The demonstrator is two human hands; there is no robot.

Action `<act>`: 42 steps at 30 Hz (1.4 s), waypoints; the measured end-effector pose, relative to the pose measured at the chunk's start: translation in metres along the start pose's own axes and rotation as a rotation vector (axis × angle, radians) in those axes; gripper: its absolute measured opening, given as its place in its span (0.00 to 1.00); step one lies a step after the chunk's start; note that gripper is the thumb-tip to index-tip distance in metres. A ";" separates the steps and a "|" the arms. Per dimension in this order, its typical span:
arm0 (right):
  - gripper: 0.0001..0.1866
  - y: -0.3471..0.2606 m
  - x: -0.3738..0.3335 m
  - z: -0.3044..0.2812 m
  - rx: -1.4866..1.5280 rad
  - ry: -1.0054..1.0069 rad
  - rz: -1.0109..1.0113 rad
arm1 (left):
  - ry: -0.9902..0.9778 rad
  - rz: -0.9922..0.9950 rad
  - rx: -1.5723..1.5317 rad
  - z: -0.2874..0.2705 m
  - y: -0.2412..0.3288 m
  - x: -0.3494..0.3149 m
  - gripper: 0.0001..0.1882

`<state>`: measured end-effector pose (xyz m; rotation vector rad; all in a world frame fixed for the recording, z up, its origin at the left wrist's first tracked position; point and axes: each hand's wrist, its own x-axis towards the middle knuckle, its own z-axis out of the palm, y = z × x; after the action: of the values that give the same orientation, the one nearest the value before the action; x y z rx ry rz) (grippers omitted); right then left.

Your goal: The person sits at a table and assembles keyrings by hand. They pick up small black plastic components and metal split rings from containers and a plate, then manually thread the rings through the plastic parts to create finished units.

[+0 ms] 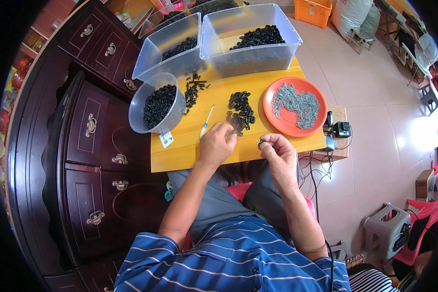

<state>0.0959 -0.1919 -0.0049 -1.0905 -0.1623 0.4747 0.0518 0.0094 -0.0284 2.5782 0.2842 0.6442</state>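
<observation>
My left hand (218,146) rests over the near part of the yellow table with its fingers bent together, at the near edge of a loose pile of small black plastic pieces (239,101). Whatever its fingertips may hold is hidden. My right hand (280,155) pinches a small black plastic piece (261,144) between thumb and finger, and a thin pale tip sticks out of it. Beyond that hand lies a round red plate (269,114) heaped with small silvery metal pins (301,103). A slim white and blue screwdriver-like tool (207,121) lies left of the pile.
A round clear tub (137,114) of black pieces stands at the table's left edge, near more scattered black parts (193,92). Two clear bins (250,61) with black parts stand behind. Dark drawers (90,121) flank the left side; black adapters with cables (343,129) sit at the right.
</observation>
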 end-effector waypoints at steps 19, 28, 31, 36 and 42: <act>0.07 0.003 0.000 0.000 0.039 0.000 0.016 | -0.210 -0.260 -1.043 -0.017 0.061 -0.024 0.15; 0.07 0.003 0.000 0.001 0.005 -0.029 0.039 | -0.162 -0.166 -0.778 -0.029 0.054 -0.018 0.16; 0.07 0.006 0.000 0.000 -0.001 -0.053 0.032 | -0.174 -0.155 -0.777 -0.033 0.057 -0.016 0.16; 0.07 0.004 -0.001 0.002 -0.015 -0.055 0.037 | -0.186 -0.129 -0.764 -0.035 0.059 -0.016 0.16; 0.07 0.002 -0.002 0.002 -0.034 -0.039 0.057 | -0.198 -0.133 -0.756 -0.034 0.057 -0.015 0.17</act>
<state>0.0930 -0.1899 -0.0058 -1.1218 -0.1740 0.5462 0.0266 -0.0320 0.0198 1.8562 0.1111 0.3470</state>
